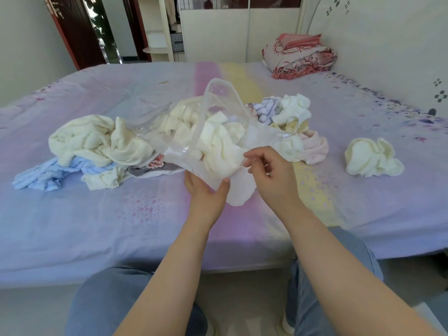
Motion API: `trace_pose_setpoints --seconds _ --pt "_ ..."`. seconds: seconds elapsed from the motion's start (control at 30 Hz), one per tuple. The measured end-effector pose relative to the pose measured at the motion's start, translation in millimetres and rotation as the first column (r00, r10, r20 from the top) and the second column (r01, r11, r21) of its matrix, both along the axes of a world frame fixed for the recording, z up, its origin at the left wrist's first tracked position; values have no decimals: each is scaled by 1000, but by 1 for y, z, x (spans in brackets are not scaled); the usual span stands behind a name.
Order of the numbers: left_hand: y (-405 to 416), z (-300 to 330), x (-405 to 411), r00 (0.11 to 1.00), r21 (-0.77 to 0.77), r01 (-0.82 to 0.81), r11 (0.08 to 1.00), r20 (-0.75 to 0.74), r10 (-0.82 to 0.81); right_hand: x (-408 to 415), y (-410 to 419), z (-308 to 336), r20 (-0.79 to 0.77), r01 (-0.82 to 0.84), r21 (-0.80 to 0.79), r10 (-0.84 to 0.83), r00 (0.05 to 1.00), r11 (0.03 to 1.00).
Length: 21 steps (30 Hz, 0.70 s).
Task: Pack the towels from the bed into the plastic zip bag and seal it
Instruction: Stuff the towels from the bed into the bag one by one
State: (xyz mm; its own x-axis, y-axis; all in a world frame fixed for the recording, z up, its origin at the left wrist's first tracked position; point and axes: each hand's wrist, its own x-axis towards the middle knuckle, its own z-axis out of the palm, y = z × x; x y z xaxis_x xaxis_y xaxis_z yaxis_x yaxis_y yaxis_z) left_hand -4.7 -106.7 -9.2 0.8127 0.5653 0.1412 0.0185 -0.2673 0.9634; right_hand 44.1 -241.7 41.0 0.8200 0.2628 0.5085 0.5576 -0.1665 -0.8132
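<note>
Towels crowd both sides of the plastic zip bag (218, 122) we grip with our left hand (206, 190); our right hand (269, 173) hovers beside it, loosely curled, empty; a cream towel (373, 157) lies well right.

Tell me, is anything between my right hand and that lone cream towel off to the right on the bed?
Nothing visible. Only bare bedsheet lies between the right hand and the lone cream towel. The left hand grips the plastic zip bag.

Bag (218, 112) (clear plastic) among towels (82, 139)
</note>
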Motion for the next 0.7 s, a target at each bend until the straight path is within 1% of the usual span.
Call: trace_pose_setpoints --seconds 0.07,0.1,0.13,0.17,0.23,0.3,0.37,0.43,0.5,0.57,0.63,0.7 --pt "-6 -6 16 998 -102 -12 995 54 17 18 -15 -16 -82 116 91 -109 991 989" --pt "-9 -8 26 997 -132 -20 991 73 30 33 -22 -25 -145 175 104 -160 976 979" --pt "-13 -9 36 996 -150 -21 988 86 34 50 -30 -34 -205 234 73 -215 955 969" --pt "-18 -8 46 995 -165 -21 986 95 37 69 -40 -44 -251 290 2 -280 927 957" --pt "-33 -4 67 991 -183 -18 983 130 42 104 -63 -63 -294 364 -212 -414 861 907" --pt "-50 1 80 989 -211 -5 977 146 37 133 -88 -71 -279 416 -370 -527 803 831" --pt "-64 6 88 986 -235 -7 972 158 45 156 -110 -67 -261 494 -440 -633 729 750" --pt "-72 6 93 983 -250 -15 968 174 60 179 -127 -61 -248 568 -498 -735 631 655" --pt "-75 4 97 984 -246 -18 969 166 60 201 -141 -61 -257 580 -548 -782 568 602" --pt "-73 4 99 984 -246 -10 969 168 53 215 -151 -71 -292 524 -601 -776 560 604" --pt "-71 5 98 981 -269 14 963 188 38 223 -161 -91 -246 450 -675 -753 610 585" --pt "-66 2 97 976 -290 31 957 216 34 226 -169 -105 -177 468 -659 -727 664 589"
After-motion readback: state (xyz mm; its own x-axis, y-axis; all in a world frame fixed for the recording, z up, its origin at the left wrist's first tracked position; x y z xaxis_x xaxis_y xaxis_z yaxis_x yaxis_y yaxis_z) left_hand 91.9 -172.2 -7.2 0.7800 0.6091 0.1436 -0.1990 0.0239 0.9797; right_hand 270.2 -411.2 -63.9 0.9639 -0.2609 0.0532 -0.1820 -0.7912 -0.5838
